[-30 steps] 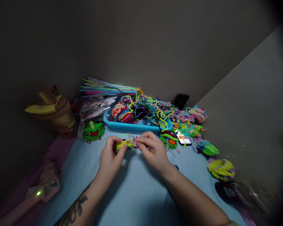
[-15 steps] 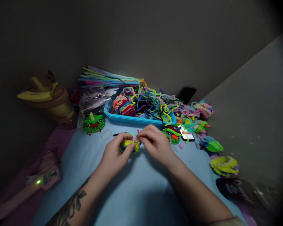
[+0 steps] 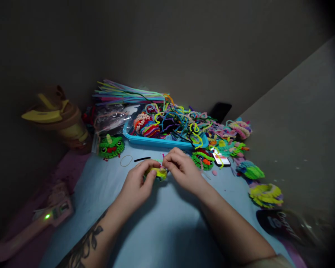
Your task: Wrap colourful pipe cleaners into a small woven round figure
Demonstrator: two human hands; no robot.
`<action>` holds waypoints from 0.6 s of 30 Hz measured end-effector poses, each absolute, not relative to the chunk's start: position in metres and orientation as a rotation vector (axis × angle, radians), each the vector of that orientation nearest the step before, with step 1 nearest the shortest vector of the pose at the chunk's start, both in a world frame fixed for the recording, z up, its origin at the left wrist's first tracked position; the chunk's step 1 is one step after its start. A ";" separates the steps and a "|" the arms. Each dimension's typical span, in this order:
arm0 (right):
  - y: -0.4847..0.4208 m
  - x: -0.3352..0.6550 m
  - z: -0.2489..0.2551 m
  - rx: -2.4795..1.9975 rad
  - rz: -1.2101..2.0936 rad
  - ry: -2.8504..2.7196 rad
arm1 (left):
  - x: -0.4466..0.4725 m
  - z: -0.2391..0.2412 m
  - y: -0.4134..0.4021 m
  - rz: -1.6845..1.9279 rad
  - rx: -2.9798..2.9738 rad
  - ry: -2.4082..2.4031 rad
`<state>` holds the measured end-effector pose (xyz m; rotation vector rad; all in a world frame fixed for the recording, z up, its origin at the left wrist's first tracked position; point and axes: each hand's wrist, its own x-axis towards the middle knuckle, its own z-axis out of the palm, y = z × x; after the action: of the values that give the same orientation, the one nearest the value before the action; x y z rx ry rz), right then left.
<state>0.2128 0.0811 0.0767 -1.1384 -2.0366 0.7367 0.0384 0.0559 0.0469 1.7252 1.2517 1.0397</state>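
My left hand [image 3: 141,179] is closed round a small yellow pipe-cleaner piece [image 3: 159,173] with some blue-green on its underside. My right hand [image 3: 183,170] pinches at the right end of this piece, where a thin pink pipe-cleaner end [image 3: 163,156] sticks up. Fingers hide most of what the right hand grips. A short black strip [image 3: 142,159] lies on the blue table cover just beyond my left fingers. To the right of my right hand sits a green and red pipe-cleaner figure [image 3: 203,160].
Tangled pipe cleaners overflow a blue tray [image 3: 162,142] at the back. On the left are a green figure [image 3: 111,146], a rubber band [image 3: 126,160], a brown cup [image 3: 69,123] and a pink device [image 3: 36,229]. A lit phone [image 3: 221,159] and coiled pieces [image 3: 265,195] line the right side.
My left hand has shifted slightly and tilted the yellow piece, baring more of the black strip. The right hand stays pinched at almost the same spot.
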 end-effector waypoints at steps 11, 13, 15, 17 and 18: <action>0.082 0.214 0.078 -1.118 0.842 -2.053 | 0.042 0.048 0.057 1.039 1.575 1.211; 0.081 0.214 0.078 -1.118 0.841 -2.048 | 0.042 0.048 0.056 1.038 1.569 1.224; 0.080 0.213 0.077 -1.122 0.841 -2.042 | 0.043 0.048 0.056 1.040 1.568 1.254; 0.080 0.212 0.077 -1.117 0.840 -2.033 | 0.044 0.047 0.055 1.050 1.580 1.310; 0.079 0.211 0.076 -1.111 0.842 -2.028 | 0.044 0.046 0.055 1.059 1.590 1.348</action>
<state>0.2111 0.0792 0.0764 -1.1106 -2.0282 0.8420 0.0442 0.0550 0.0458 1.5905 1.3476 1.0590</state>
